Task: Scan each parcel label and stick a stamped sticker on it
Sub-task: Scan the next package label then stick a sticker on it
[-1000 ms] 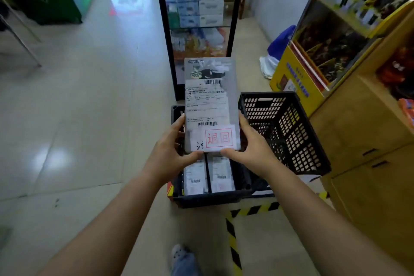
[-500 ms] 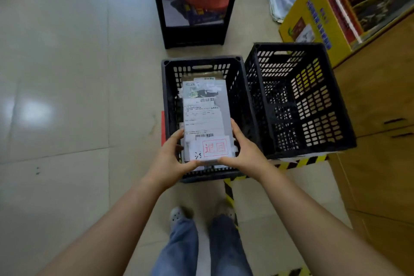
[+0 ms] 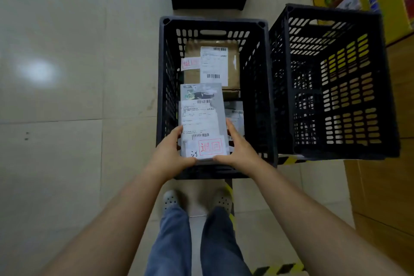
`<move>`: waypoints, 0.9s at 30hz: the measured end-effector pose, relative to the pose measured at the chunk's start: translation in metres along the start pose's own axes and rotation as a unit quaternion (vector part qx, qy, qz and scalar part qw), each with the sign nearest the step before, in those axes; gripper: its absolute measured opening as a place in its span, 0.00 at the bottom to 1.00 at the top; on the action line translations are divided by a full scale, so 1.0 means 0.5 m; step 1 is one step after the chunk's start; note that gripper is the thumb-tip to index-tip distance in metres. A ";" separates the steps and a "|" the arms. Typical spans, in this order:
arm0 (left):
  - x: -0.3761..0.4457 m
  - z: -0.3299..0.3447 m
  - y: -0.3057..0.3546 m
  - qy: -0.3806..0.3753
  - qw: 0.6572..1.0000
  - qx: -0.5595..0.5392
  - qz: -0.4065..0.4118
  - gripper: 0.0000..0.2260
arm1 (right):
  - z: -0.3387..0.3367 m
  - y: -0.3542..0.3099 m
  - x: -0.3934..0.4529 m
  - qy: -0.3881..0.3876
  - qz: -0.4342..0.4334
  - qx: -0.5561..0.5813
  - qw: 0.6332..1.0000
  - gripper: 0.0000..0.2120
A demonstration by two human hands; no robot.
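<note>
The flat grey plastic parcel (image 3: pixel 202 122) has come down into the near end of the black plastic crate (image 3: pixel 163 87).
The left hand (image 3: pixel 170 155) and the right hand (image 3: pixel 238 152) clamp its near corners; a red-stamped white sticker (image 3: pixel 210 147) sits there.

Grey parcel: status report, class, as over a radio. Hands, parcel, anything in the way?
Left hand and right hand both grip grey parcel. Stamped sticker on it. Held over left crate; brown parcel inside.
</note>
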State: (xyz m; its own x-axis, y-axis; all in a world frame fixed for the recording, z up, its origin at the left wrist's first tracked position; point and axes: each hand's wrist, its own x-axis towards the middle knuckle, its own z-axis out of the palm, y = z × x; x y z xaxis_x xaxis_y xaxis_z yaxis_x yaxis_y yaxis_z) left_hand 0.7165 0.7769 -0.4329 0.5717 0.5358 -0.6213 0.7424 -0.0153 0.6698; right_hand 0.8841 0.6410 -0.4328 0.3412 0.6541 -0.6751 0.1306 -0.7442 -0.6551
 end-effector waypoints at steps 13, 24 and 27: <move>0.094 0.094 -0.081 0.085 0.992 0.056 -0.070 0.38 | 0.092 0.087 0.114 -0.021 0.023 -0.030 0.999 0.53; 0.146 0.122 -0.107 0.057 0.985 0.128 -0.099 0.38 | 0.124 0.100 0.168 -0.015 0.027 -0.062 0.998 0.52; 0.150 0.128 -0.111 0.057 0.979 0.165 -0.101 0.38 | 0.125 0.102 0.173 -0.011 0.026 -0.065 0.997 0.52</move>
State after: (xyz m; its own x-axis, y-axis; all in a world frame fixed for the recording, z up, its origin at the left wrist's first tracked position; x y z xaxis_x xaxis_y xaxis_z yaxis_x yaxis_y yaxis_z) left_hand 0.7405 0.7639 -0.5426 0.3723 0.6473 -0.6652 0.9197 -0.1613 0.3579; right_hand 0.8619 0.6681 -0.5460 0.3305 0.6159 -0.7151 0.2335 -0.7875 -0.5704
